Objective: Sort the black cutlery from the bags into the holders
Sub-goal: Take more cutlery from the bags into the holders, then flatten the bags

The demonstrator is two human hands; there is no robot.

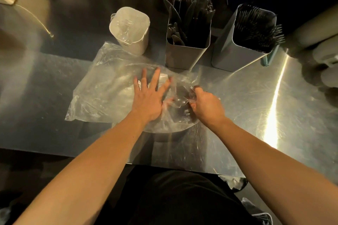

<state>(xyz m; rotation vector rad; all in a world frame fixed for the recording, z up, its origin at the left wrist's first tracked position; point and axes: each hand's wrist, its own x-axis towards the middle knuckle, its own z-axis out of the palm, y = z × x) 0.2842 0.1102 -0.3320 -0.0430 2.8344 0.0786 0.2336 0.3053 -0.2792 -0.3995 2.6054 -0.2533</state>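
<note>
The left hand (149, 99) lies flat, fingers spread, on a clear plastic bag (109, 89); the right hand (205, 105) grips the bag's bunched end. The bag lies on the steel bench (247, 97), before holders of black knives (186, 42) and forks (245, 42)

My head view is dim and warm-toned, darkest toward 12 and 6 o'clock. On the steel counter (54, 82) a hard streak of glare (276, 97) runs at 3 o'clock, with a thinner glint at 10 o'clock. I see the clear bag (109, 93) scatter soft highlights at centre. My left hand (148, 97) is fairly sharp; my right hand (206, 106) is motion-smeared. Wide-angle bowing stretches the edges, and objects at 3 o'clock blur to grey shapes
</note>
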